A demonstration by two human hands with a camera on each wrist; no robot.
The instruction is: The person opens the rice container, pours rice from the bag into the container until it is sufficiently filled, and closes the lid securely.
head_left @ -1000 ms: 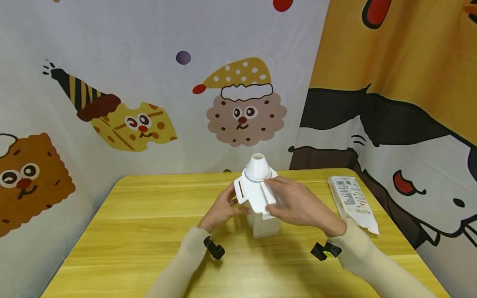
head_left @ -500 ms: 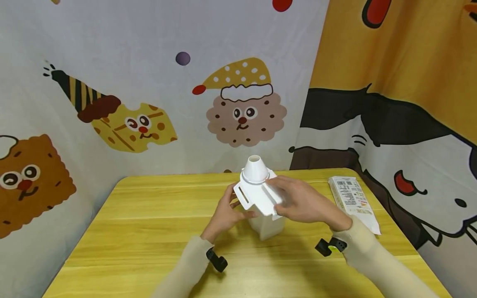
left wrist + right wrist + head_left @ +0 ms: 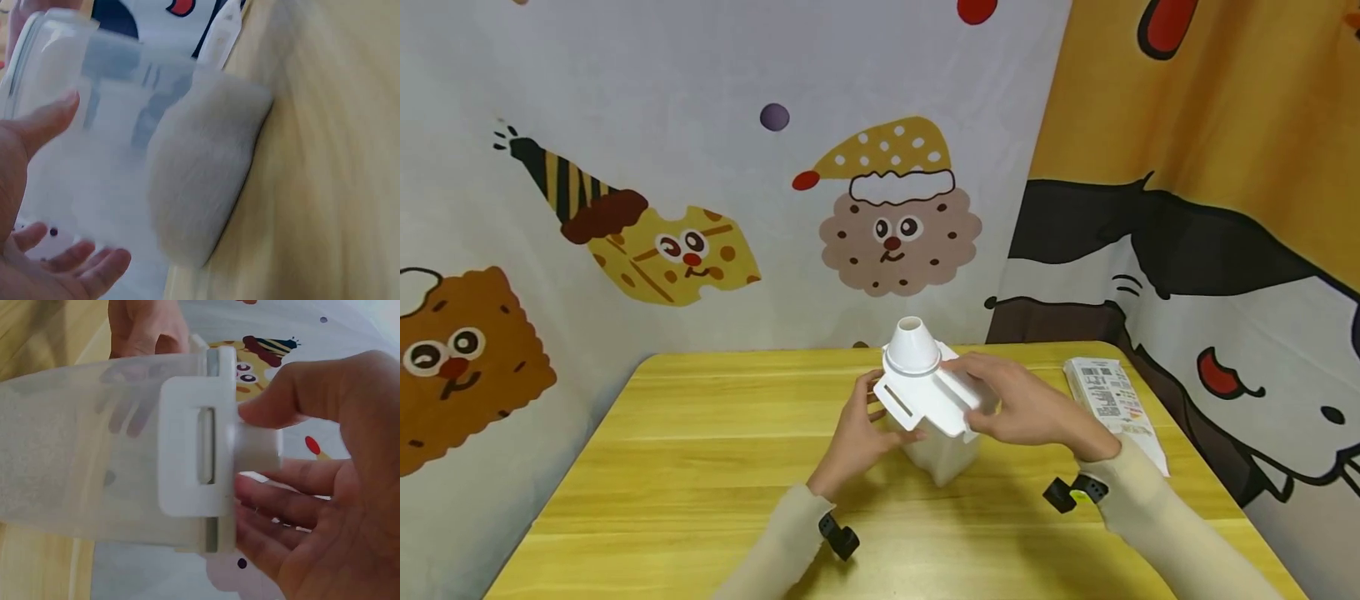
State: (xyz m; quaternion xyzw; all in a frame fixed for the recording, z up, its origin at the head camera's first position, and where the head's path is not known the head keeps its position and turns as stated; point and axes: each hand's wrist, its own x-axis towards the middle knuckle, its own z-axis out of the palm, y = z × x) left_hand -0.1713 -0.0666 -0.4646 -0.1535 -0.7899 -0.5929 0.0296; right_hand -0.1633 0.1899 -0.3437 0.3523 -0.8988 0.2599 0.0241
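Note:
A translucent plastic storage container (image 3: 942, 462) with a pale grainy filling (image 3: 200, 162) at its bottom stands on the table. Its white lid (image 3: 928, 398) bears a cone (image 3: 913, 346) with a hole at the tip, and a slotted clip (image 3: 184, 450) hangs over one side. At the left is my left hand (image 3: 861, 433), its thumb and fairly straight fingers spread along the container's walls. My right hand (image 3: 1022, 404) holds the lid from above, thumb and fingers on either side of a raised part beside the cone.
On the right of the wooden table (image 3: 715, 442) lies a white printed packet (image 3: 1112, 408), partly behind my right wrist. A cartoon-printed cloth (image 3: 700, 100) hangs behind the table's far edge. Both wrists carry small black cameras.
The container has turned counterclockwise under my hands, its near corner shifting right and the cone slightly left. My right hand has moved a little to the right with the lid.

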